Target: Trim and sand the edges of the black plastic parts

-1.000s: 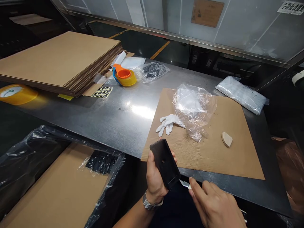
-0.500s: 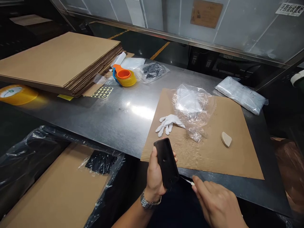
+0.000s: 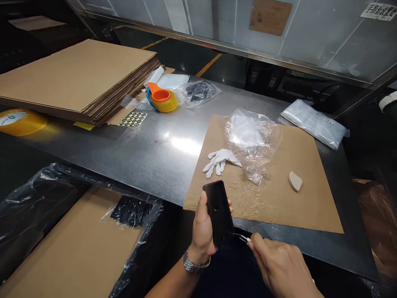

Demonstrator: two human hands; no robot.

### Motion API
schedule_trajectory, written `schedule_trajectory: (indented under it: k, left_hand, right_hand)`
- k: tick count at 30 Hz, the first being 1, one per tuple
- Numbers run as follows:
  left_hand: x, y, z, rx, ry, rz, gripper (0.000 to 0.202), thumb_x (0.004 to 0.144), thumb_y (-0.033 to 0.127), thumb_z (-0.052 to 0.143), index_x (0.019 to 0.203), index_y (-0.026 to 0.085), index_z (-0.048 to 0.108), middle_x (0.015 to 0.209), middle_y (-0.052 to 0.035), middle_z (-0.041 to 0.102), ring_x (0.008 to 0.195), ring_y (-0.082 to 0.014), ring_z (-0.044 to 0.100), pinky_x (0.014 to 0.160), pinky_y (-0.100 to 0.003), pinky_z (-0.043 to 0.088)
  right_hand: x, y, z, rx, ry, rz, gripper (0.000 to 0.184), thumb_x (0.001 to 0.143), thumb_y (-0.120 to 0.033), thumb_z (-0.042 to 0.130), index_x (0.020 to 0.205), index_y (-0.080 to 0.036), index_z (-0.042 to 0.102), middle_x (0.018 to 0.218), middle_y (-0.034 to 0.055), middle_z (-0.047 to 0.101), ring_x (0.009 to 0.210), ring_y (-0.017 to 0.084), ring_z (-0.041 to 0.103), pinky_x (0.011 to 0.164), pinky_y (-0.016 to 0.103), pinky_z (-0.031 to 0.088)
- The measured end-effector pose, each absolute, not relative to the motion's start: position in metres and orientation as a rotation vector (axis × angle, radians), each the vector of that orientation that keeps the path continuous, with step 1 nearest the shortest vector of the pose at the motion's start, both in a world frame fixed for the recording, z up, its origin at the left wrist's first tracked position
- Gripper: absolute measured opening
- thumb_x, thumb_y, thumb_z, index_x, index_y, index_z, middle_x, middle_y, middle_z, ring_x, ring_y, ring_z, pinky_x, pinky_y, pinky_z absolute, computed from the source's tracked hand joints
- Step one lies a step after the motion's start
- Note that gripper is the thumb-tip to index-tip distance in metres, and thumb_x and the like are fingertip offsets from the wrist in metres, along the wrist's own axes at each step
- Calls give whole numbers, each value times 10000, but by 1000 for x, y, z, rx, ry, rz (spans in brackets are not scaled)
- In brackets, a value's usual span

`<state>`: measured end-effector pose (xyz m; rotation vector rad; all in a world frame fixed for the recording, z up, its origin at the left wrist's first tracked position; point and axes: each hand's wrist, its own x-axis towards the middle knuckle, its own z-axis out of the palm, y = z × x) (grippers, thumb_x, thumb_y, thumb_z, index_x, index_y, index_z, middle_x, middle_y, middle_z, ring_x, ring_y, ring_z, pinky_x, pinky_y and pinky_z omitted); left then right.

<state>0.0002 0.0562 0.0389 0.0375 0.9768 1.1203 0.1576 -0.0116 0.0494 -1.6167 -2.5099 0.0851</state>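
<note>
My left hand (image 3: 202, 229), with a metal-band watch on its wrist, is closed around a black rectangular shell (image 3: 217, 207) that has a small round hole in its face. The shell is held tilted in front of the table edge. In the fingers of my right hand (image 3: 276, 260) is a slim tool with a thin metal tip (image 3: 242, 237) and a pale handle, mostly hidden by the grip. Its tip reaches the lower right edge of the shell. Just beyond lies a white glove (image 3: 221, 160) on a cardboard sheet (image 3: 285, 211).
A crumpled clear plastic bag (image 3: 252, 140) and a beige wedge-shaped block (image 3: 295, 181) lie on the cardboard. A tape dispenser (image 3: 163, 97) and stacked cardboard (image 3: 77, 74) stand left on the metal table (image 3: 149, 157). Below left is a plastic-lined box (image 3: 77, 244).
The tool in my right hand has moved slightly left and up, its tip now over the shell's lower edge. The shell has turned a little in my left hand.
</note>
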Motion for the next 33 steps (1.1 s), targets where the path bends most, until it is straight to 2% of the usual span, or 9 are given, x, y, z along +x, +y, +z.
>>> schedule_trajectory:
  k: [5,8,10,14,17,22,25,30,33]
  left_hand:
    - [2,56,37,73,1005,1142,521,855,525,392,1242,186,476,682,-40,635,547,-115,568,485,-191,463]
    - [2,54,34,142,1018,1211,540,855,514,403,1287,194,444,692,-41,643,575,-119,577,532,-203,478]
    - [2,53,33,191,1013,1260,542,862,500,401,1305,189,428,697,-43,649,594,-122,583,562,-212,487]
    - [1,53,33,216,965,1279,527,872,495,378,1311,205,419,691,-40,651,587,-124,587,554,-216,490]
    - [0,56,32,135,933,1231,490,866,503,386,1242,206,487,689,-38,651,565,-123,592,508,-206,484]
    - [-2,62,30,-53,946,1082,492,854,522,387,839,98,637,667,-57,638,504,-114,579,438,-192,467]
    - [-3,63,28,-96,932,1020,518,867,507,365,754,81,637,647,-62,632,498,-113,579,462,-200,481]
    - [0,63,24,-141,838,850,545,868,495,362,708,57,645,621,-65,619,489,-110,570,478,-206,488]
    - [3,61,21,-157,788,773,529,866,483,370,698,62,643,638,-65,624,505,-117,577,487,-214,489]
  right_hand:
    - [157,-14,45,-1665,-2536,185,285,957,-264,306,707,-217,435,429,-62,496,304,95,456,403,266,99]
    - [156,-11,42,-1759,-2469,398,330,960,-303,274,699,-212,455,416,-48,486,301,101,438,410,260,101]
    - [156,-6,39,-1817,-2319,763,373,958,-362,261,682,-206,460,415,-41,464,339,100,443,417,237,154]
    - [161,-2,26,-1581,-1499,1994,448,917,-536,275,738,-194,502,380,-76,409,298,62,338,360,178,229]
    - [162,-5,16,-1287,-973,2327,471,881,-580,337,744,-169,524,353,-85,411,241,41,252,282,161,163]
    - [158,-5,17,-1384,-977,2103,449,885,-561,358,775,-158,524,377,-74,452,263,35,289,303,149,182]
    - [166,3,18,-1584,-1254,1783,453,912,-543,287,828,-170,529,451,-52,491,343,61,394,374,166,282]
    - [205,23,-7,-2206,-1807,545,327,932,-392,316,954,-218,593,705,28,590,582,150,535,515,245,352]
    - [230,36,-30,-2304,-1778,233,302,898,-328,381,1005,-189,626,769,84,565,664,214,518,563,309,356]
